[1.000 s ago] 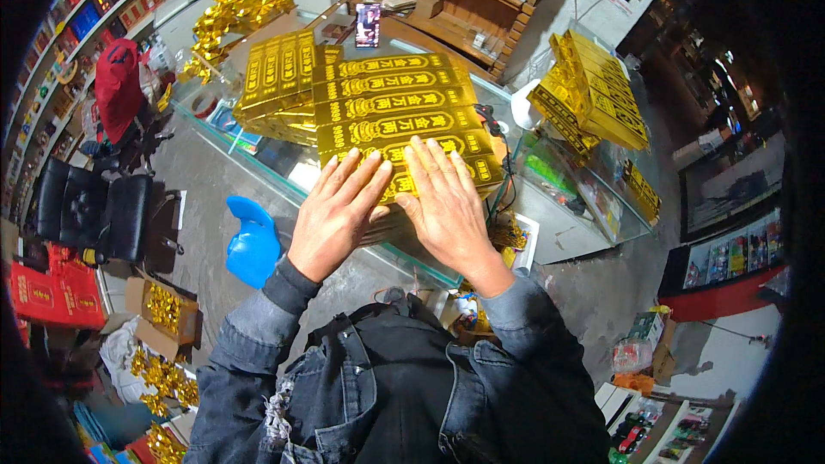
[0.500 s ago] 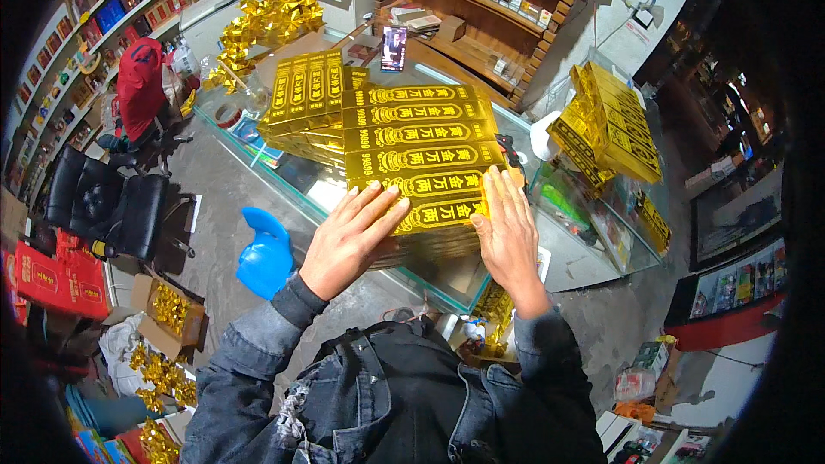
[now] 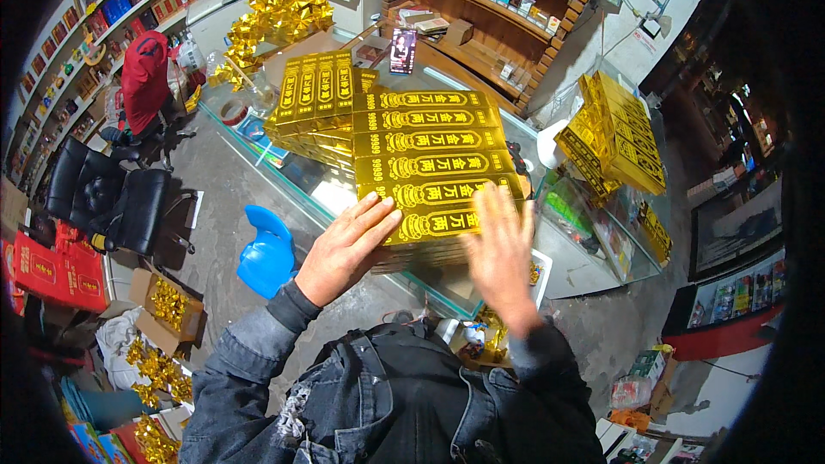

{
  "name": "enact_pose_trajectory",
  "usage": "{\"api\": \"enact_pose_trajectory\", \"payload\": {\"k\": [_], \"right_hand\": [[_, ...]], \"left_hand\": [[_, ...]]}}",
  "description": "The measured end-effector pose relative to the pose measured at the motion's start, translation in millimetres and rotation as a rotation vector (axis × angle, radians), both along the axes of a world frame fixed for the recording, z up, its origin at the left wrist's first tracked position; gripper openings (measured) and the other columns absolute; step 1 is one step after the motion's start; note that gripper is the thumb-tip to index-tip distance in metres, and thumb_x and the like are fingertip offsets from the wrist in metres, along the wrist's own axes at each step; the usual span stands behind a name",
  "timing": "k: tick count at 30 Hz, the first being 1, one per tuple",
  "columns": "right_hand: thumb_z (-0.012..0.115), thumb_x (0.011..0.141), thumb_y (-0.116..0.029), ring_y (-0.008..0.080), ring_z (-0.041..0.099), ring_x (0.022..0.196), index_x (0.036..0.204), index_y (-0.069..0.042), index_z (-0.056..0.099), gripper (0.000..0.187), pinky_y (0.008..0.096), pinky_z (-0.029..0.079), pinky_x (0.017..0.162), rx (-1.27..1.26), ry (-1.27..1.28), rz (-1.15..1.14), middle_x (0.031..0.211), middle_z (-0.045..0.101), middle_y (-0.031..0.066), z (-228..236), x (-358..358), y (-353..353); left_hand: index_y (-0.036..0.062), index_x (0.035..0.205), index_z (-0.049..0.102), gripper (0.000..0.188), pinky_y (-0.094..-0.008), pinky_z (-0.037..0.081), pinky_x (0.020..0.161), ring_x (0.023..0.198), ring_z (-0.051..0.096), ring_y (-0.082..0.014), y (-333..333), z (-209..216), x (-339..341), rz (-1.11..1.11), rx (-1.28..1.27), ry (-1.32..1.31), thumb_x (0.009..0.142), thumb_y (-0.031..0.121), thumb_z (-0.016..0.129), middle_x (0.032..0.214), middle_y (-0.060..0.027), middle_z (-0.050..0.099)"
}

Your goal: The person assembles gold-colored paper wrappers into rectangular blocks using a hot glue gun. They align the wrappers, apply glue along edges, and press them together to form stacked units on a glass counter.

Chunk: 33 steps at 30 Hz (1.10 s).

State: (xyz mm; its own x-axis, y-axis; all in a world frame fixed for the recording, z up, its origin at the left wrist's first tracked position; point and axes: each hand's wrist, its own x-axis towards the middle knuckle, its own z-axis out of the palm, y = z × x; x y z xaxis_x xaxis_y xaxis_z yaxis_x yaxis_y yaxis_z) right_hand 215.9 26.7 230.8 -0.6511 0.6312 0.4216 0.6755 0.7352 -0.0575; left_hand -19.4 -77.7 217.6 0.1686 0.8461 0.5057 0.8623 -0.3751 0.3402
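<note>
A tall stack of shiny gold, printed flat strips (image 3: 430, 141) lies in a neat row in front of me on the glass counter (image 3: 284, 174). My left hand (image 3: 345, 249) rests its outstretched fingers on the near left corner of the stack. Over the near right corner is my right hand (image 3: 503, 262), fingers extended and slightly blurred; whether it touches the stack I cannot tell. Neither hand grips anything. Behind and to the left, a second gold stack (image 3: 315, 90) leans against the first, its strips turned the other way.
Folded gold ornaments (image 3: 288, 13) are heaped at the counter's far left. A lit phone (image 3: 402, 51) stands beyond the stacks. More gold packs (image 3: 623, 142) sit on the right. A blue plastic stool (image 3: 266, 253) and a black office chair (image 3: 107, 198) are on the floor at left.
My right hand has shifted from the stack's right edge inward over its near right corner. The left hand stays at its corner. The whole view has shifted slightly.
</note>
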Motion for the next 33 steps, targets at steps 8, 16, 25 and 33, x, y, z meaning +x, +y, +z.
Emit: {"api": "enact_pose_trajectory", "payload": {"k": [8, 16, 25, 33], "right_hand": [[0.061, 0.087, -0.040, 0.0263, 0.035, 0.137, 0.138, -0.001, 0.043, 0.067, 0.0451, 0.026, 0.112, -0.100, 0.013, 0.267, 0.147, 0.040, 0.0120, -6.9, -33.3, -39.9], [0.052, 0.096, -0.025, 0.0293, 0.042, 0.133, 0.141, 0.000, 0.037, 0.053, 0.0455, 0.028, 0.112, -0.234, 0.200, -0.136, 0.143, 0.044, 0.0157, -3.9, 52.1, 6.4], [0.026, 0.104, -0.047, 0.0203, 0.047, 0.126, 0.135, 0.004, 0.047, 0.063, 0.0309, 0.031, 0.108, -0.819, 1.268, -0.083, 0.137, 0.051, 0.0121, -42.0, 16.4, 48.9], [0.039, 0.104, -0.028, 0.0142, 0.055, 0.102, 0.122, 0.005, 0.057, 0.041, 0.0272, 0.040, 0.092, -0.772, 1.297, -0.121, 0.114, 0.061, 0.0076, -50.8, 10.4, 48.0]], "left_hand": [[0.0067, 0.132, 0.053, 0.064, -0.0425, 0.039, 0.107, 0.130, 0.045, -0.0343, 0.0, 4.1, 0.0, -0.002, -0.003, 0.000, 0.072, 0.009, 0.075, 0.138, -0.0129, 0.050], [0.0064, 0.136, 0.048, 0.066, -0.0437, 0.035, 0.109, 0.133, 0.040, -0.0352, -1.5, -3.1, -2.1, -0.016, -0.013, -0.034, 0.076, 0.016, 0.074, 0.141, -0.0146, 0.046], [0.0000, 0.141, 0.038, 0.055, -0.0305, 0.026, 0.111, 0.132, 0.038, -0.0183, 13.2, -52.9, 46.8, 0.198, -0.106, -1.561, 0.104, 0.040, 0.034, 0.141, -0.0082, 0.044], [-0.0037, 0.141, 0.034, 0.054, -0.0319, 0.023, 0.111, 0.133, 0.033, -0.0222, 9.6, -49.9, 53.1, 0.252, -0.110, -1.306, 0.103, 0.035, 0.033, 0.142, -0.0136, 0.040]]}}
